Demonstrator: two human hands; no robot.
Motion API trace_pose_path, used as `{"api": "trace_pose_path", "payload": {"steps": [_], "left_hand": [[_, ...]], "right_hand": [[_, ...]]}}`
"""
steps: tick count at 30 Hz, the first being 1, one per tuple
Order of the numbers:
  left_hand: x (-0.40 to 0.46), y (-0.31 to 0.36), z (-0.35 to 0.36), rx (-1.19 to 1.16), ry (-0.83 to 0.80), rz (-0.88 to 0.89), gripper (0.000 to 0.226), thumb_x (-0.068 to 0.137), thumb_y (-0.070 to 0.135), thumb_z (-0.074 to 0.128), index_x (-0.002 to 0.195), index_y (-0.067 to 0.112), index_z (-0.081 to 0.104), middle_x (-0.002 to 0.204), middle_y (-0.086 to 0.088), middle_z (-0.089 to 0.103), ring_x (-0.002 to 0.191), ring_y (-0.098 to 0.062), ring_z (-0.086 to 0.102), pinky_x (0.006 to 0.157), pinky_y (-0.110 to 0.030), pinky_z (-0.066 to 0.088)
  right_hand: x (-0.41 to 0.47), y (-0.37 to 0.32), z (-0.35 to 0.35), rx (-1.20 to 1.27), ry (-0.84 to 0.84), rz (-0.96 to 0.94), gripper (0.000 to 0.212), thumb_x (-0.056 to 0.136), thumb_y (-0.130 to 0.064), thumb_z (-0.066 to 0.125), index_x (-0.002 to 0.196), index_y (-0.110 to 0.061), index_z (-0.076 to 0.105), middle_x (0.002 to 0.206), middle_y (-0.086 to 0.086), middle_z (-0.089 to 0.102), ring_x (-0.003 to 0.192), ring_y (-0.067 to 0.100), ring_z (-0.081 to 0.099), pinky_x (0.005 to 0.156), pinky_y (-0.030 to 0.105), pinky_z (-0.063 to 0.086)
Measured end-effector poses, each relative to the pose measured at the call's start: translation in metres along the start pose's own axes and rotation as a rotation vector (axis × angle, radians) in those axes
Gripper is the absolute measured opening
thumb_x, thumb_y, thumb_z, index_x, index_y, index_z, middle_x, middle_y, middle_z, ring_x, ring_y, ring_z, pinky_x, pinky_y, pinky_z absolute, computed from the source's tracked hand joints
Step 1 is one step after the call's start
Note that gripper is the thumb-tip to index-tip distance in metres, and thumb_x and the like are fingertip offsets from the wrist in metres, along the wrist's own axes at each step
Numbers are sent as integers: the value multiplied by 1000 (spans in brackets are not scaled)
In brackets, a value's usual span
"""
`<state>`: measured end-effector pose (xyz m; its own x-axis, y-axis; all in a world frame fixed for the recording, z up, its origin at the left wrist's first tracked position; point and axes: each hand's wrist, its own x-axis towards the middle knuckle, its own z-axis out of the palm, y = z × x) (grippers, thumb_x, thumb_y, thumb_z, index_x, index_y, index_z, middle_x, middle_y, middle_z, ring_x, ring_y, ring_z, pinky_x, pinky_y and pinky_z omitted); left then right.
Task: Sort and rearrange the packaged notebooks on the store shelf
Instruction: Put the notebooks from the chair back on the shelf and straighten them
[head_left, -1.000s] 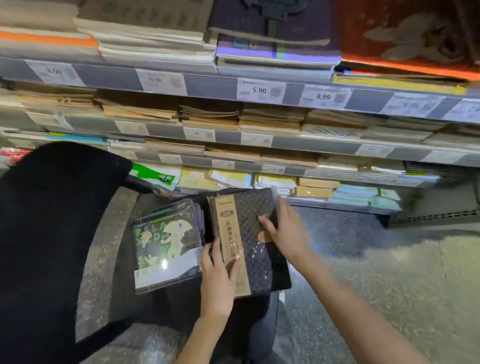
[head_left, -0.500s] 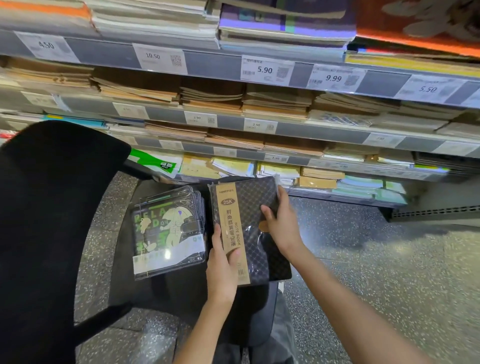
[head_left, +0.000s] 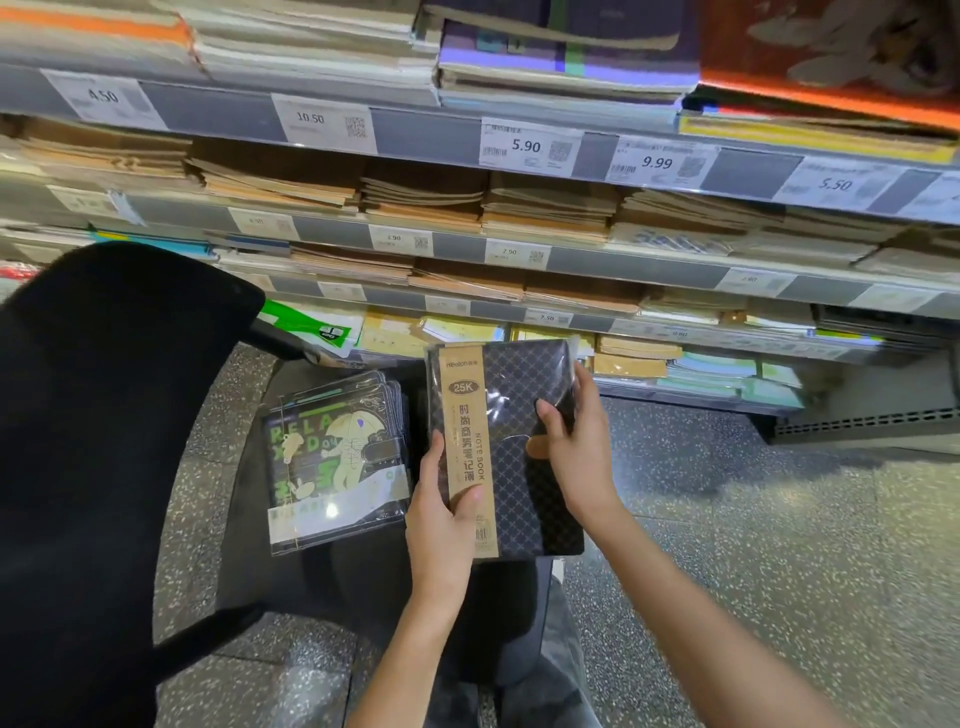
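Note:
A dark diamond-patterned notebook (head_left: 519, 499) in clear wrap, with a tan paper band marked 25K, is held in front of me above a black chair seat. My left hand (head_left: 441, 525) grips its lower left edge, thumb on the tan band. My right hand (head_left: 576, 441) holds its right edge, fingers curled over the cover. To its left lies a stack of wrapped black notebooks with a green cartoon cover (head_left: 332, 457), resting on the seat.
A black chair back (head_left: 93, 441) fills the left side. Several shelf tiers (head_left: 519, 260) with price tags and stacks of kraft and coloured notebooks run across the top. The speckled floor (head_left: 779, 545) lies to the right.
The patterned notebook has risen off the seat and toward the shelves. My right hand has shifted from flat on the cover to gripping the right edge. The camera has tilted up slightly.

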<state>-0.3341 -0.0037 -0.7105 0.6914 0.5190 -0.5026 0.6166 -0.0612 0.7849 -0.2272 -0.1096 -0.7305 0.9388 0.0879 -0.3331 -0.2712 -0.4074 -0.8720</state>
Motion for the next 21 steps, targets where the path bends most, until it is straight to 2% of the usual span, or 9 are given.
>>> {"api": "trace_pose_path", "payload": {"steps": [4, 8, 11, 15, 17, 19, 21], "left_hand": [[-4, 34, -10, -112, -1, 116, 67, 84, 7, 64, 128, 47, 33, 134, 15, 44, 124, 3, 41, 100, -16, 35], [-12, 80, -22, -173, -12, 210, 68, 84, 7, 65, 121, 56, 34, 123, 27, 42, 116, 15, 41, 93, -8, 36], [-22, 126, -35, -168, 12, 326, 69, 83, 9, 66, 123, 55, 33, 125, 29, 40, 121, 13, 37, 96, -11, 33], [-40, 195, -53, -174, 6, 492, 70, 83, 11, 67, 129, 52, 33, 129, 27, 40, 126, 6, 38, 100, -18, 36], [-50, 231, -62, -187, -2, 565, 71, 82, 10, 67, 127, 54, 33, 128, 29, 40, 125, 5, 39, 101, -19, 38], [-63, 267, -70, -210, -13, 613, 71, 82, 11, 67, 124, 58, 33, 126, 32, 40, 123, 9, 40, 100, -18, 37], [-79, 301, -78, -223, -23, 651, 71, 82, 12, 67, 120, 61, 32, 118, 38, 39, 113, 20, 38, 96, -14, 33]], "right_hand": [[-1, -41, -20, 60, 81, -95, 54, 92, -23, 54, 140, -26, 30, 140, -5, 42, 131, 12, 37, 109, 46, 33], [-5, -96, -45, 146, 139, -181, 54, 87, -32, 55, 136, -30, 34, 137, -3, 46, 128, 13, 43, 104, 47, 39], [-12, -146, -71, 182, 179, -280, 54, 89, -30, 56, 138, -27, 33, 140, -2, 44, 130, 11, 42, 107, 45, 37], [-26, -221, -110, 219, 252, -424, 57, 86, -39, 56, 138, -30, 33, 140, -3, 45, 129, 12, 43, 106, 46, 37], [-35, -258, -130, 228, 278, -493, 55, 88, -32, 57, 137, -27, 34, 137, -1, 48, 126, 14, 46, 104, 47, 39], [-48, -294, -150, 239, 301, -546, 54, 89, -27, 58, 137, -24, 35, 135, 1, 49, 126, 14, 47, 104, 46, 40], [-62, -327, -169, 245, 333, -611, 51, 90, -24, 59, 136, -23, 37, 131, 1, 52, 122, 11, 50, 103, 43, 42]]}}
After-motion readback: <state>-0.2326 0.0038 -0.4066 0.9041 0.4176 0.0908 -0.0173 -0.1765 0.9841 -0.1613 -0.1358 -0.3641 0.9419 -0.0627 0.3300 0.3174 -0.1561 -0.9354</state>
